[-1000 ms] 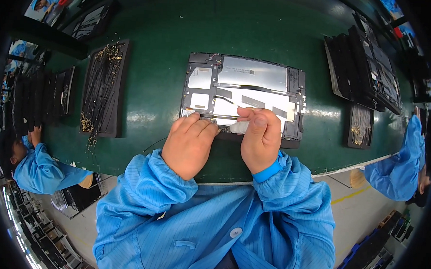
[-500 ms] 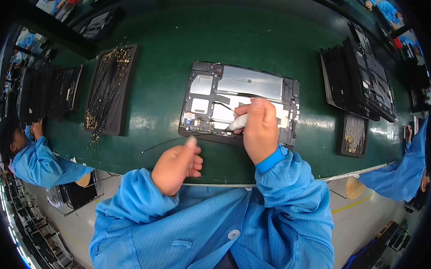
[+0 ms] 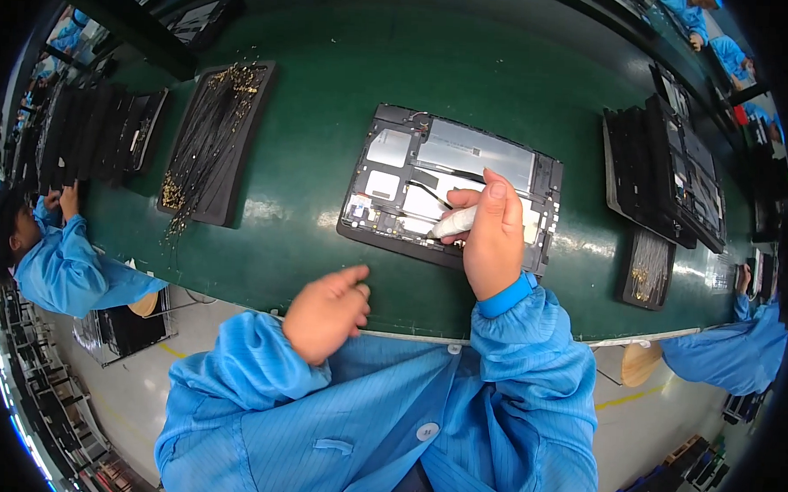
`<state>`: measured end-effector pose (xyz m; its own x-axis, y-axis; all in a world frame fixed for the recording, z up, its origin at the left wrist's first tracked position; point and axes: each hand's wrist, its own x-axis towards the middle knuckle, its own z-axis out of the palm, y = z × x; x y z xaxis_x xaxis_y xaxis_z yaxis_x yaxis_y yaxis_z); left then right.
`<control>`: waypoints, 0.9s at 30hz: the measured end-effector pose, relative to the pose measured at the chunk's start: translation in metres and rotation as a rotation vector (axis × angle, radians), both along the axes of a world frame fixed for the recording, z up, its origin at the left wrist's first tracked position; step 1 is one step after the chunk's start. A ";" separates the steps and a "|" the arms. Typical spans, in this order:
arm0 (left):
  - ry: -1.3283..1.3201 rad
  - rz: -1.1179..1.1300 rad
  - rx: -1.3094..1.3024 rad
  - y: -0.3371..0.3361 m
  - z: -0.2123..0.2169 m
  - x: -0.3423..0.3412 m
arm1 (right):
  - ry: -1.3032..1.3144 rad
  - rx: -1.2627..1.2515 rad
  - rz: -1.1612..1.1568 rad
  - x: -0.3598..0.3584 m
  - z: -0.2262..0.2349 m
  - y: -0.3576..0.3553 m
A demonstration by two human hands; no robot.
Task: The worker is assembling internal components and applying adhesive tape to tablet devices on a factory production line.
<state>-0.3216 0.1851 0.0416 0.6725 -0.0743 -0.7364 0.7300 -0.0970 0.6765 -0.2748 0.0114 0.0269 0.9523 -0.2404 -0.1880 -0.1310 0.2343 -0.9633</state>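
Observation:
An opened flat electronic device (image 3: 400, 179), black-framed with silver panels and small boards inside, lies slightly tilted on the green table (image 3: 331, 76) before me. My right hand (image 3: 493, 241) is closed over its lower middle. Between thumb and fingers it grips a white, tapered, pen-like tool (image 3: 455, 223) whose dark tip meets the device's near edge. Part of that tool is hidden by the fingers. My left hand (image 3: 328, 313) hovers near the table's front edge, left of the device. Its index finger is stretched out, the others loosely curled, and nothing shows in it.
Left stands a dark tray (image 3: 234, 195) heaped with thin black cables with gold ends. A stack of similar devices (image 3: 670, 170) is at the right, beside a smaller tray (image 3: 628, 278) of grey cables. Co-workers in blue sit at both sides, one (image 3: 76, 267) at left.
My left hand has drawn back from the device, its index finger now stretched. A thin black cable near it is no longer seen there. The view has shifted; the right hand keeps its grip.

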 end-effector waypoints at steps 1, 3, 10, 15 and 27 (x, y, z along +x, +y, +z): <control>0.046 -0.083 -0.008 -0.002 -0.003 -0.003 | -0.004 0.010 0.006 0.000 -0.001 0.000; 0.091 -0.155 -0.009 -0.006 -0.006 -0.004 | -0.011 0.026 0.022 0.000 0.000 -0.001; 0.066 -0.093 -0.111 -0.015 -0.019 0.020 | 0.330 -0.364 0.545 0.019 0.015 -0.002; 0.047 -0.115 -0.087 -0.016 -0.023 0.026 | 0.083 -0.951 0.805 0.043 -0.003 0.017; 0.021 -0.050 -0.227 -0.012 -0.020 0.032 | 0.211 -0.912 -0.461 -0.034 0.003 -0.152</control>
<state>-0.2894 0.1732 0.0218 0.6488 -0.2729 -0.7104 0.7420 0.0197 0.6701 -0.3088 -0.1406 0.0296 0.7012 -0.7065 0.0958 -0.3996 -0.5007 -0.7678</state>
